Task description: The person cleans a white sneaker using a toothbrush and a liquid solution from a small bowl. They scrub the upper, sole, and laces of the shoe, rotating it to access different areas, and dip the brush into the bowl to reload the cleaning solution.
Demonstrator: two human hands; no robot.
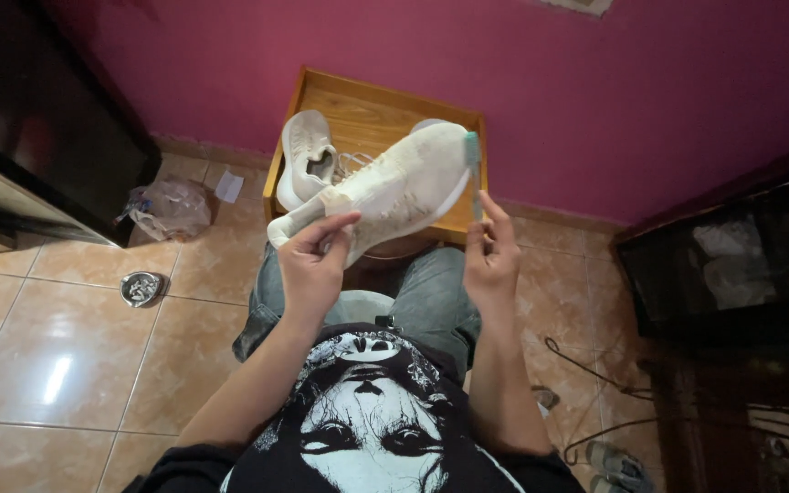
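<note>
Head view looks down over your lap: your left hand is clamped on the heel end of a dirty white fabric sneaker, thumb and fingers pinching it from below, so the shoe runs up and to the right from that hand with its toe pointing far right. Your right hand is closed round the handle of a teal and white toothbrush, held upright, with the brush head touching the toe of the sneaker. The shoe hangs in the air between your two hands, above your knees and in front of a small wooden tray table. On that table, farther away and to the left, lies a second white sneaker, laces loose beside it. On the tiled floor to the left sit a crumpled clear plastic bag and a small round metal dish. A pink wall rises behind the table.
</note>
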